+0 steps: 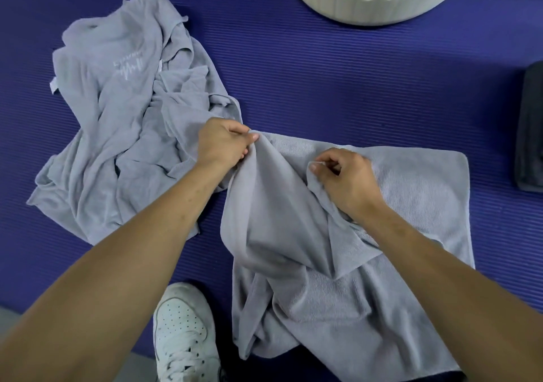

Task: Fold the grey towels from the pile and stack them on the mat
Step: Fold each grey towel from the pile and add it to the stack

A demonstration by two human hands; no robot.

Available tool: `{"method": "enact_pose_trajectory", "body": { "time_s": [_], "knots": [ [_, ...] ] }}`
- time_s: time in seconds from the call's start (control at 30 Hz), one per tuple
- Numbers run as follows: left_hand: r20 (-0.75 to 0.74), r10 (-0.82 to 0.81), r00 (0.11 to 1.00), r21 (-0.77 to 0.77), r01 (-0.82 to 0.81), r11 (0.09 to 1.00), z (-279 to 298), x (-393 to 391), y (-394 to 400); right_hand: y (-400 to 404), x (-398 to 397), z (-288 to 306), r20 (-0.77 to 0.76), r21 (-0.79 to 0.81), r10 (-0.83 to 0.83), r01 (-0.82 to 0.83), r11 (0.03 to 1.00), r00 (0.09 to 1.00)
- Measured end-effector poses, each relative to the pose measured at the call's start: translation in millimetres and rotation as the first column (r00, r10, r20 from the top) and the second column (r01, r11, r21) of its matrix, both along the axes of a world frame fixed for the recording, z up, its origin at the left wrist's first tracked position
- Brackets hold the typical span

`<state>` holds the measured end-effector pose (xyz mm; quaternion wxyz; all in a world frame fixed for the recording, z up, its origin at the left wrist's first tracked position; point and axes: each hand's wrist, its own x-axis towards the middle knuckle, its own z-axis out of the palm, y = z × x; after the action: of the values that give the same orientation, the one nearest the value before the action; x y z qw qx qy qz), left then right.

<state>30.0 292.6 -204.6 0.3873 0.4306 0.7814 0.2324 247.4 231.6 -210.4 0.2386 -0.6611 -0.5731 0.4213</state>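
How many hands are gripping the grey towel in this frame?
2. The left hand pinches the grey towel at a raised fold near the pile; the right hand pinches an edge further right. Both lift it off the mat.

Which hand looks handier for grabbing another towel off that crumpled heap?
Probably the left hand: it sits beside the pile, while the right hand is farther away. Both now pinch the towel.
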Motion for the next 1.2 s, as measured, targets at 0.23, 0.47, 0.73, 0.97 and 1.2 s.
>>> {"method": "enact_pose_trajectory", "body": {
  "time_s": [0.23,0.47,0.73,0.97,1.2],
  "knots": [
    [-0.079,0.132,0.988,0.126,-0.122,0.985,-11.3,11.2,-12.9,0.5,2.6,-2.2,0.001,0.018,0.011,-0.011,1.000,1.000],
    [-0.096,0.176,0.980,0.138,-0.162,0.977,-12.0,14.8,-15.3,0.4,4.4,-1.3,0.022,0.016,0.023,-0.023,1.000,1.000],
    [-0.166,0.153,0.974,0.154,-0.128,0.980,-11.6,17.0,-15.1,0.2,4.9,-2.6,0.017,0.032,0.025,-0.025,0.999,1.000],
    [-0.136,0.061,0.989,0.186,-0.035,0.982,-10.1,12.8,-20.8,-0.1,5.6,-2.5,-0.014,0.023,0.011,-0.011,1.000,1.000],
    [0.031,-0.203,0.979,0.128,0.197,0.972,20.3,64.7,-42.0,-19.9,45.2,15.4,-0.109,-0.054,-0.118,0.113,0.992,0.987]
  ]
}}
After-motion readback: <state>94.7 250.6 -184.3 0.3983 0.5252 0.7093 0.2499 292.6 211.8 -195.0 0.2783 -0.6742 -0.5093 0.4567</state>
